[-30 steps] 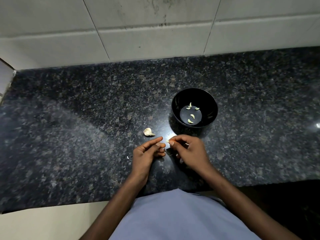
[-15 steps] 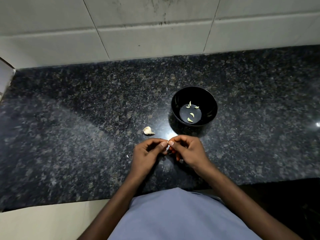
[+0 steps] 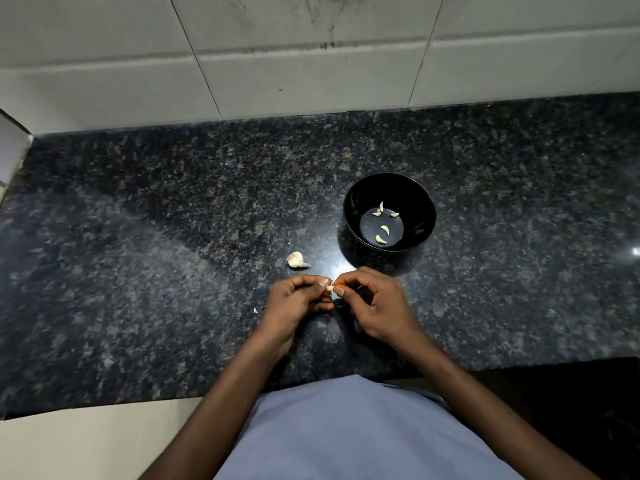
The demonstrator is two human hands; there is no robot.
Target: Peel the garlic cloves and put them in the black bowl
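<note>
I watch my two hands close up on each other: a second ago the left hand (image 3: 294,301) had its fingers stretched toward the right, and now both sets of fingertips are curled and meet on one small garlic clove (image 3: 329,288), pale and barely showing between them. The left grip is pinched tight on the clove's near end, and the right hand (image 3: 375,304) pinches the other end with thumb and forefinger, its remaining fingers curled under. Both hands sit just above the granite surface (image 3: 173,237), near its front edge and just in front of the black bowl (image 3: 353,209). I read this as the peeling itself now under way, the skin being worked loose, though I cannot tell how much of it has come off. The bowl has not moved and holds the same five peeled cloves (image 3: 382,239) on its bottom, so this one is not yet delivered. The remaining garlic piece (image 3: 296,260), still in its papery skin, lies untouched on the surface, left of the bowl and just beyond my left hand. A tiny white fleck (image 3: 255,310) lies beside my left hand, perhaps skin.
</note>
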